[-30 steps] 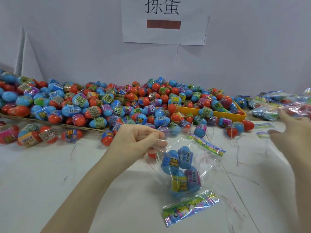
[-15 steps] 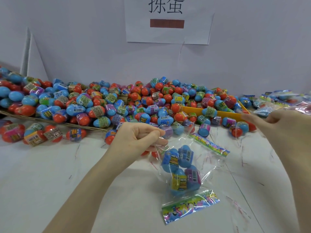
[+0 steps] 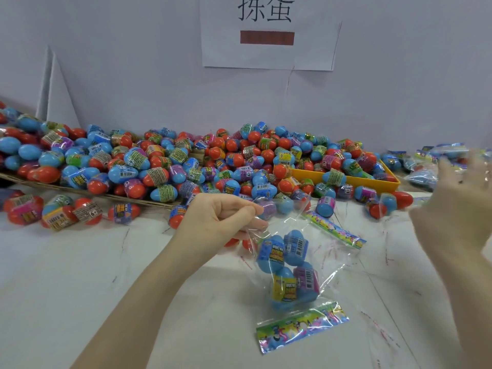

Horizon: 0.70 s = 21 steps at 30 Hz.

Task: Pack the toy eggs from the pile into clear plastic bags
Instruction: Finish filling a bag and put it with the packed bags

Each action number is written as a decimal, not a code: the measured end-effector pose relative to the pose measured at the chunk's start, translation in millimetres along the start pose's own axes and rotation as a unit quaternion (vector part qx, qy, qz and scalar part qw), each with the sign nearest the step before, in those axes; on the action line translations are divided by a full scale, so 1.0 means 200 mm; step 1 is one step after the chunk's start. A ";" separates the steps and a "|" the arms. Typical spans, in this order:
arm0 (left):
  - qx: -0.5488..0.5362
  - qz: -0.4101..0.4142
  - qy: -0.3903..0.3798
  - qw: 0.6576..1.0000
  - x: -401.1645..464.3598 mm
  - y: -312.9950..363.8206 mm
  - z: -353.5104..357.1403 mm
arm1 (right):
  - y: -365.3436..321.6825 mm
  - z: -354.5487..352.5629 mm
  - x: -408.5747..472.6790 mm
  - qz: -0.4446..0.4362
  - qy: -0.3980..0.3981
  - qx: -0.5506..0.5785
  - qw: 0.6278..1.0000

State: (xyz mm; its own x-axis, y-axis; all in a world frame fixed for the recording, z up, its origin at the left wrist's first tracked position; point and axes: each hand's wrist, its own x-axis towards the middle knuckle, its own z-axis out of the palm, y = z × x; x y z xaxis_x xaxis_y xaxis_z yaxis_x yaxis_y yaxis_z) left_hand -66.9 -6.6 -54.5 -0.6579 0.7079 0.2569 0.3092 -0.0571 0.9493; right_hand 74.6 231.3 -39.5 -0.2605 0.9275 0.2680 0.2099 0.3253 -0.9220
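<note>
My left hand (image 3: 218,222) pinches the top edge of a clear plastic bag (image 3: 327,272) that hangs to the table at centre. Several blue toy eggs (image 3: 287,265) with printed wrappers lie inside it, above its colourful printed strip (image 3: 302,326). My right hand (image 3: 458,209) is raised at the right, blurred, fingers spread and holding nothing. The big pile of blue and red toy eggs (image 3: 186,166) stretches along the back of the table.
A yellow tray (image 3: 346,179) holds part of the pile at the right. Packed bags (image 3: 431,163) lie at the far right. A second bag with a printed strip (image 3: 335,230) lies flat behind the held one. Loose eggs (image 3: 53,211) sit at the left. White wall with a paper sign behind.
My right hand went from reaching toward the pile with fingers drawn together to a raised, spread position further right. The left hand and bag stayed in place.
</note>
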 end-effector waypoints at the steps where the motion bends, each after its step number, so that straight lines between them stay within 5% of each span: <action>1: 0.001 0.000 -0.002 1.000 0.00 0.00 0.00 | -0.02 0.00 0.01 -0.011 0.001 0.080 0.997; 2: 0.002 0.002 0.000 1.000 0.00 0.00 0.00 | -0.04 0.01 0.02 -0.020 -0.033 0.194 0.980; 4: 0.002 0.004 0.004 1.000 0.00 0.00 0.00 | -0.05 0.00 -0.02 -0.027 -0.074 0.239 0.968; 6: 0.000 0.004 0.002 1.000 0.00 0.00 0.00 | -0.06 0.03 -0.06 -0.146 -0.085 -0.006 0.986; 8: 0.003 0.010 0.007 1.000 0.01 0.00 -0.01 | -0.07 0.07 -0.10 -0.238 -0.034 -0.154 0.958; 12: 0.002 0.017 0.021 1.000 0.00 -0.01 -0.01 | -0.11 0.14 -0.18 -0.300 -0.013 -0.209 0.931; 15: -0.007 0.023 0.032 0.999 0.01 -0.01 -0.01 | -0.06 0.17 -0.17 -0.289 -0.018 -0.315 0.904; 18: -0.009 0.023 0.040 0.999 0.01 -0.01 -0.01 | -0.07 0.17 -0.15 -0.197 -0.068 -0.344 0.916; 21: -0.007 0.024 0.041 0.999 0.01 -0.01 -0.02 | -0.02 0.16 -0.10 -0.117 -0.132 -0.467 0.867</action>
State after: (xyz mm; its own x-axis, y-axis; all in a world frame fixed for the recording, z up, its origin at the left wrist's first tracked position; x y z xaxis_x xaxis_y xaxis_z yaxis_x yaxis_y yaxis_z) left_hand -70.8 -7.7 -55.7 -0.6969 0.6439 0.3158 0.3324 -0.1002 0.9378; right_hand 49.8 204.7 -49.4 -0.5786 0.7824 0.2303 0.7616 0.6194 -0.1906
